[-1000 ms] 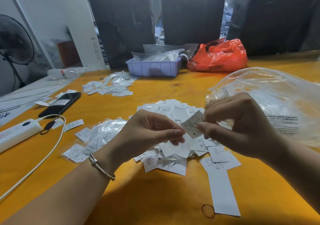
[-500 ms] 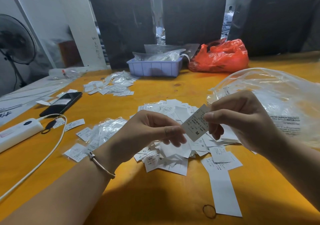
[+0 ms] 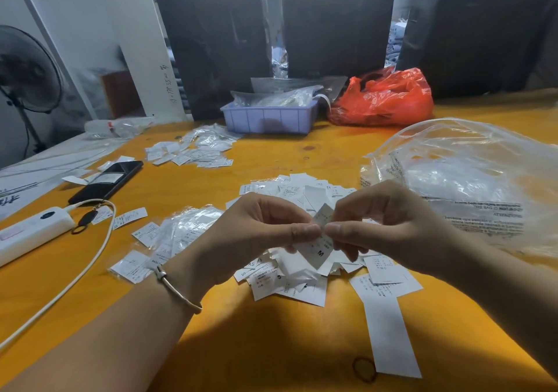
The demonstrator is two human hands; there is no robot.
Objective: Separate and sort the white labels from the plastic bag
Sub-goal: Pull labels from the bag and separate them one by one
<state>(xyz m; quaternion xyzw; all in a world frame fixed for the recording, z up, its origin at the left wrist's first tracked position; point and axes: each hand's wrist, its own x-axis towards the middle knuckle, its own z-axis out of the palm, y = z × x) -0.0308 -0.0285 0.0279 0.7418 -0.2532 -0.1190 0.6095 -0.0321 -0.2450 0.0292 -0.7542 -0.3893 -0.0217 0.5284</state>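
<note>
- The left hand [image 3: 256, 234] and the right hand [image 3: 389, 225] met at the centre of the frame, each pinching the same white label [image 3: 320, 251] between thumb and fingers; the label carried a printed "M" near its lower end.
- Directly beneath the hands, a loose pile of labels [image 3: 290, 283] lay spread on the orange surface [image 3: 271, 346], some face up with print showing.
- A long blank paper strip [image 3: 389, 334] stretched from the pile toward the lower right of the frame, with a dark rubber band [image 3: 364, 369] lying just beside its lower end.
- The large clear plastic bag [image 3: 471, 180] sat at the right edge, crumpled, with printed warning text on its near side.
- Left of the pile lay small clear sleeves [image 3: 184, 228] mixed with more labels; a second scatter of labels [image 3: 193, 153] lay farther back, left of centre.
- At the left edge sat a white power bank [image 3: 33, 231] with a white cable [image 3: 75, 280] curving toward the lower left, and a black phone [image 3: 108, 180] above it.
- At the back of the surface stood a lilac tray [image 3: 268, 118] holding clear bags, and a red plastic bag [image 3: 383, 99] to its right.
- Behind them rose dark wrapped bundles [image 3: 217, 41]; a fan [image 3: 24, 71] stood at the far left, beside a white pillar [image 3: 133, 29].
</note>
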